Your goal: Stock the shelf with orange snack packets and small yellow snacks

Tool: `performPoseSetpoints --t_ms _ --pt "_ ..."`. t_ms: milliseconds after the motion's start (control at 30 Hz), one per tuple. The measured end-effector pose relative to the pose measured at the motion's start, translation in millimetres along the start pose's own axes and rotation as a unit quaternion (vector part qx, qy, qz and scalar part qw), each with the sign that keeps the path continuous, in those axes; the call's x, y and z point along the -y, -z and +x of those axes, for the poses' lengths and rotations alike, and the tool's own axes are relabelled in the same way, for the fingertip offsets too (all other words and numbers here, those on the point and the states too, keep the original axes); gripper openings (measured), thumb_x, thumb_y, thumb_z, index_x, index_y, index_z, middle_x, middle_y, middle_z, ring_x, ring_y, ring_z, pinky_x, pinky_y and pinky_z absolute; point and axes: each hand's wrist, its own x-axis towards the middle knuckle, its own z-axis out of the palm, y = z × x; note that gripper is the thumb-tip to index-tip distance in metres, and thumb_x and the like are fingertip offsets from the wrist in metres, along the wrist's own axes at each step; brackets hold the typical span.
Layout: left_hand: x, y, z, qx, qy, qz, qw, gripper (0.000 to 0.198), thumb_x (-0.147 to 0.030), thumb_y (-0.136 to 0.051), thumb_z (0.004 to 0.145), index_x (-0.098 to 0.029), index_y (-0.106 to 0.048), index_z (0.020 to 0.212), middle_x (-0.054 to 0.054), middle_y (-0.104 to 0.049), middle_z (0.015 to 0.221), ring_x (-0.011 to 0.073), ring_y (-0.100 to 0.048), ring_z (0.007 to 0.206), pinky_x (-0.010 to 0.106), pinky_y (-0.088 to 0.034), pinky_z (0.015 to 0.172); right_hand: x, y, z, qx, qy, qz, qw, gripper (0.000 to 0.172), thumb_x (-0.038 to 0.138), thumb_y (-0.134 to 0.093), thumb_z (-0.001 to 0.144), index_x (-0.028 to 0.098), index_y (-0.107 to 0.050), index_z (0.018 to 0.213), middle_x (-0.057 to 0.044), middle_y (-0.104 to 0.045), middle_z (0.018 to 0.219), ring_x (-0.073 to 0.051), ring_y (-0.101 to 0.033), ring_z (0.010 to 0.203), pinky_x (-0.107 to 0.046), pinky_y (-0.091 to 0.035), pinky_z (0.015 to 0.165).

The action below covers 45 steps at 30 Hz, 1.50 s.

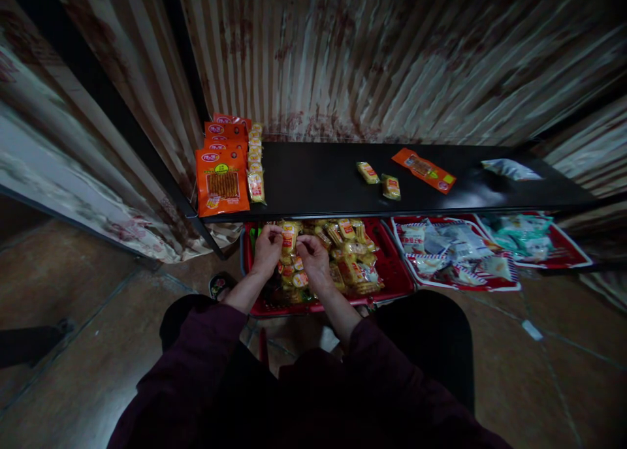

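Between my two hands is a small yellow snack packet (290, 235) with a red and orange label, held upright over the red basket (399, 273). My left hand (267, 250) pinches its left side with closed fingers. On the opposite edge, my right hand (315, 261) is closed at the packet's right side. Beneath them, the basket holds many similar yellow snack packets (350, 266) in clear wrapping. My wrists and fingers hide part of its contents.
On the black shelf (313, 175), orange snack bags (223, 181) stand in a row beside a row of yellow packets (255, 186). Loose yellow packets (390, 186), an orange bag (424, 170) and a silvery bag (510, 169) lie farther right. Another basket (514, 284) holds white packets.
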Motion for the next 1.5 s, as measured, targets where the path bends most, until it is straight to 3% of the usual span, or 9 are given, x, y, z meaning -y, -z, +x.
performPoseSetpoints --t_ms 267,633,1000,1267,1500 --pt "-5 -0.5 -2 -0.007 0.003 0.006 1.0 0.015 -0.009 -0.049 0.073 -0.019 -0.058 0.08 0.0 -0.062 0.077 0.0119 -0.056 0.069 0.024 -0.043 0.068 1 -2 4 -0.002 0.023 -0.013 1.0 0.02 0.036 -0.06 0.07 0.021 -0.06 0.082 0.0 -0.061 0.074 -0.014 -0.054 0.064 -0.029 -0.046 0.064" --pt "-4 -5.4 -3 -0.005 -0.019 -0.03 0.999 0.011 -0.014 -0.048 0.077 -0.019 -0.057 0.082 0.002 -0.063 0.086 0.0143 -0.059 0.083 0.027 -0.045 0.08 1 -6 8 0.001 0.041 -0.026 0.999 0.022 0.039 -0.062 0.071 0.02 -0.058 0.083 -0.002 -0.064 0.08 -0.017 -0.06 0.072 -0.031 -0.05 0.071" --pt "1 -9.2 -8 -0.009 0.006 -0.04 0.999 0.006 -0.025 -0.051 0.082 -0.023 -0.056 0.083 -0.001 -0.062 0.087 0.0145 -0.057 0.087 0.025 -0.044 0.083 9 -5 5 0.01 0.069 -0.064 0.996 0.019 0.037 -0.061 0.075 0.02 -0.062 0.085 -0.003 -0.066 0.084 -0.017 -0.061 0.076 -0.032 -0.05 0.076" --pt "-10 -10.5 -15 0.0 0.02 -0.095 0.995 0.011 -0.031 -0.056 0.08 -0.021 -0.054 0.084 0.0 -0.061 0.084 0.0138 -0.056 0.085 0.023 -0.043 0.08 14 -7 4 0.015 0.1 -0.109 0.989 0.019 0.035 -0.059 0.076 0.021 -0.064 0.088 -0.005 -0.066 0.089 -0.018 -0.061 0.081 -0.034 -0.051 0.078" --pt "-3 -12.9 -11 0.015 0.053 -0.166 0.985 0.013 -0.029 -0.059 0.074 -0.021 -0.053 0.081 -0.001 -0.06 0.082 0.0127 -0.057 0.081 0.023 -0.045 0.077 17 -6 5 0.017 0.134 -0.13 0.982 0.017 0.028 -0.053 0.08 0.021 -0.065 0.09 -0.006 -0.066 0.092 -0.02 -0.061 0.089 -0.037 -0.049 0.086"
